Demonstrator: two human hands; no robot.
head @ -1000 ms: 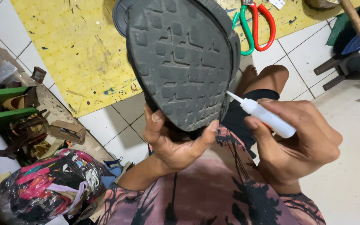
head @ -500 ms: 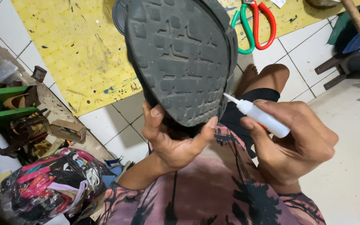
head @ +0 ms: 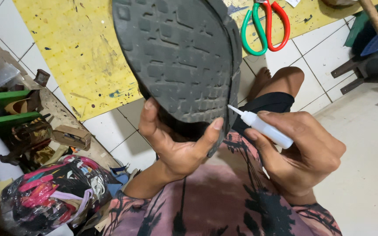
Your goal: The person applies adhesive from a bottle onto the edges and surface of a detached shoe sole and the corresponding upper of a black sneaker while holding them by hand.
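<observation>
Head view: the left hand [head: 178,150] has its grip closed on the heel end of a dark shoe [head: 184,61], sole up, above the lap. The right hand [head: 300,159] wraps a small white glue bottle [head: 265,127], nozzle touching the sole's side seam. Gluing looks underway; the sole edge still gapes, unpressed.

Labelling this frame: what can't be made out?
Head view only:
- Shoe: toe cut off by top edge; upper hidden behind sole.
- Left hand: palm side hidden behind shoe.
- Bottle: body covered by right hand.
- Scissors: blades cut off by top edge.
</observation>
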